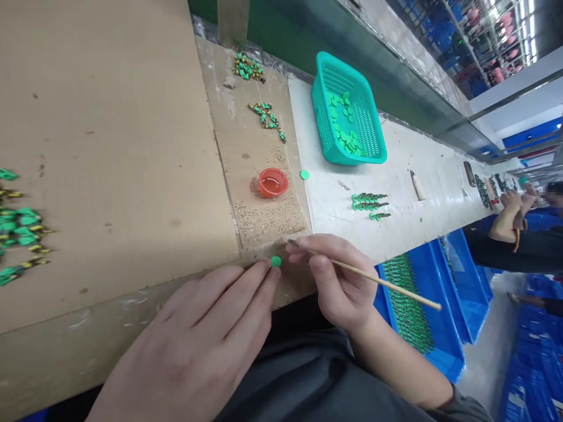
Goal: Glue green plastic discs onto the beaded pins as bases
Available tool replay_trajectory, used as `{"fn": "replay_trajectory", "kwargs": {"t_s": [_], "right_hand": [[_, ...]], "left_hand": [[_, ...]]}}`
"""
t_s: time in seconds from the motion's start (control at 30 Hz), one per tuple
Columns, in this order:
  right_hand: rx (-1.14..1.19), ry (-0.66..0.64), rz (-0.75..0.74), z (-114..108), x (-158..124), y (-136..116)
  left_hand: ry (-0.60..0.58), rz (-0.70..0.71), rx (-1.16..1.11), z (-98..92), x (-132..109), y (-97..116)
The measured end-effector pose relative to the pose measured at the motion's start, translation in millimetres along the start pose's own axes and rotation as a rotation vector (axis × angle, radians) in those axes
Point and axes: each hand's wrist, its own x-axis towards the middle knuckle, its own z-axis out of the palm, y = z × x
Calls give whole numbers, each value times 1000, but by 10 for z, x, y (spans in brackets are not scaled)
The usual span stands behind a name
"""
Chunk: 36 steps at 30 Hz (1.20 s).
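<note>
My left hand pinches a small green disc between its fingertips at the table's front edge. In my right hand is a thin wooden-handled brush, its dark tip pointing left, close to the disc and just above the cardboard. A small red cup with liquid in it stands a little beyond both hands. Tiny brownish specks lie scattered around the cup. Another green disc rests on the table right of the cup.
A teal basket holds several green discs. Small green, black and yellow pieces lie in piles at the back and at left. Green-ended pieces lie in rows. Blue bins stand at right, near a co-worker.
</note>
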Motion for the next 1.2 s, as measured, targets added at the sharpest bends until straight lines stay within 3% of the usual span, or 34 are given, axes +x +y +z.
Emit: {"fn": "replay_trajectory", "kwargs": {"t_s": [0.13,0.23,0.37,0.53,0.67,0.87,1.07,1.2], "right_hand": [[-89,-177,-44,-66,50,-3],[-119,-215,-90,-82,94,-8],[-26,-191,-49,-99,85,-24],[93,-145,-33,-135,23,-18],[94,-23,-22,-109,-27,-5],[54,-27,48,-60,-107,-52],[-31,59,-89,34,-100,-42],[-115,10,-104,82,-57,-47]], "left_hand": [[14,-10,-21,-65,110,-29],[24,-32,-77,-124,199,-47],[32,-94,-172,-212,281,-40],[12,-99,-109,-262,274,28],[0,-127,-99,-228,233,66],[-6,-116,-53,-124,136,86],[13,-143,-69,-71,-2,146],[-13,-142,-74,-53,-63,146]]}}
